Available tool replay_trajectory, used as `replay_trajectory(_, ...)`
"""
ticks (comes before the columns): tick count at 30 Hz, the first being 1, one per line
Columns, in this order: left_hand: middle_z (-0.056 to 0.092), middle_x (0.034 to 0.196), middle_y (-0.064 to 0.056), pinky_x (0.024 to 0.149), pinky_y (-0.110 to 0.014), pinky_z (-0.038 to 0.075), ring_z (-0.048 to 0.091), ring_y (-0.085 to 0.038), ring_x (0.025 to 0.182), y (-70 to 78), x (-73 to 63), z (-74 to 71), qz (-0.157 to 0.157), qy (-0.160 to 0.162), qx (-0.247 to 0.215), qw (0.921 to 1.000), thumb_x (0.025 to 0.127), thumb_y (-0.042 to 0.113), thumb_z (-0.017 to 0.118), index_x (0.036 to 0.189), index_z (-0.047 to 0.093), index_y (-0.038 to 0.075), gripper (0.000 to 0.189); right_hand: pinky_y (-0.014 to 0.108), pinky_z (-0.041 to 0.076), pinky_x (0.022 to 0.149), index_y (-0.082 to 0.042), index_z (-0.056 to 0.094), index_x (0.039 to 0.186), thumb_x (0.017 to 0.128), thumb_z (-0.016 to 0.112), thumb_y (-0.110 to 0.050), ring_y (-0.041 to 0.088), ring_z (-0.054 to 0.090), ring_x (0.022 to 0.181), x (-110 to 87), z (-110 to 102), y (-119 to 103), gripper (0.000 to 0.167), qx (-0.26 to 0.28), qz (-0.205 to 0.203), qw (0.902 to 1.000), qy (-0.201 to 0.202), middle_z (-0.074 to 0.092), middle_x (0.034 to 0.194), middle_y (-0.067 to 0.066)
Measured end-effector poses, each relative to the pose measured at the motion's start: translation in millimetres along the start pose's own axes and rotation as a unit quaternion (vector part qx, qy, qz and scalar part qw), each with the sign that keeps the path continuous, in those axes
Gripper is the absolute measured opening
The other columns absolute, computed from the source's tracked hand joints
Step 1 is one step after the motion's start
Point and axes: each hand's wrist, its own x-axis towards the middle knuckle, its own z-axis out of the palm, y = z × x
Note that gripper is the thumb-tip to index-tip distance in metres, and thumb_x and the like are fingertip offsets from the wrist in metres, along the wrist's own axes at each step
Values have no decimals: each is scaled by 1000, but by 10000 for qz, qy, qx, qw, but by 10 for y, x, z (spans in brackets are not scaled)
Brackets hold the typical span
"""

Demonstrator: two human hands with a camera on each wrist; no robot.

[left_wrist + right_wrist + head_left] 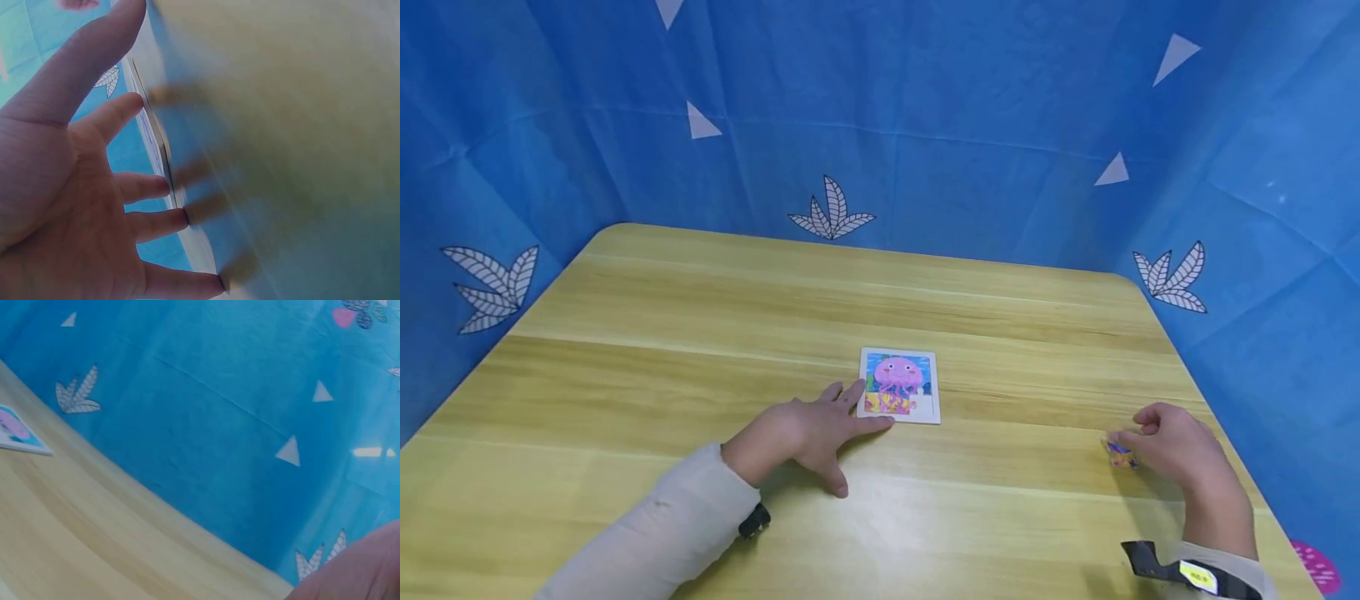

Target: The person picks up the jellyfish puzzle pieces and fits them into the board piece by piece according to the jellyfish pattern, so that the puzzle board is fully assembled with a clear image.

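A square jigsaw puzzle (898, 372) with a pink jellyfish and a white frame lies mid-table, its lower right corner showing bare white. My left hand (827, 429) is spread at its left side, fingertips at the frame's left and lower edges. Seen up close in the left wrist view, the straight fingers (156, 225) reach the tabletop along the frame. Toward the table's right side, my right hand (1176, 446) pinches a small colourful puzzle piece (1123, 456) by its upper edge, the other fingers curled. In the right wrist view only part of that hand (356, 569) shows.
The light wood table (700, 283) has rounded far corners. Blue cloth (962, 100) with white triangles and leaf prints hangs around its back and sides. Straps with small devices (1198, 575) sit at the wrists.
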Motion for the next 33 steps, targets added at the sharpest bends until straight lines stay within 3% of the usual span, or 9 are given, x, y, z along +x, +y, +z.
replay_trajectory(4, -5, 159, -9, 99, -70, 25, 2, -35, 145, -4, 3, 3, 19, -18, -24, 10000, 69, 43, 81, 147, 25, 44, 96, 42, 42, 70, 7, 54, 104, 76, 72, -53, 33, 49, 85, -30, -1, 92, 69, 99, 286, 9992, -270, 56, 94, 21)
replay_trajectory(7, -6, 159, -8, 99, -71, 24, 0, -35, 145, -9, 6, -1, 16, -46, -52, 10000, 70, 43, 81, 147, 24, 45, 95, 42, 42, 71, 6, 55, 103, 75, 74, -50, 32, 50, 85, -25, 32, 103, 66, 155, 256, 9991, -303, 58, 93, 19)
replay_trajectory(12, -7, 159, -7, 99, -72, 23, 0, -35, 145, -10, 7, -4, -5, -74, -47, 10000, 70, 43, 80, 147, 24, 45, 95, 45, 43, 74, 9, 55, 109, 81, 72, -38, 30, 55, 87, 32, 72, 48, 58, 237, -117, 9994, -245, 63, 96, 19)
replay_trajectory(21, -7, 159, -8, 100, -72, 21, 0, -35, 145, 0, 9, 4, -38, -42, -42, 10000, 69, 44, 81, 146, 24, 46, 96, 38, 44, 73, 10, 54, 112, 88, 64, -23, 25, 54, 84, 91, 169, -98, 42, 407, -525, 9974, -285, 61, 93, 16)
replay_trajectory(29, -7, 159, -7, 100, -72, 21, 0, -35, 145, -9, 11, 6, -23, -60, -58, 10000, 70, 44, 80, 146, 24, 45, 95, 38, 44, 73, 8, 54, 111, 85, 67, -41, 24, 55, 83, 103, 175, -109, 57, 391, -360, 9980, -339, 63, 93, 13)
replay_trajectory(33, -8, 159, -8, 100, -72, 22, -1, -35, 145, -2, 16, -3, 1, -92, -31, 10000, 71, 44, 80, 147, 23, 45, 95, 34, 43, 70, 5, 56, 106, 84, 67, -43, 22, 55, 81, 98, 178, -116, 54, 351, -413, 9980, -320, 65, 88, 8)
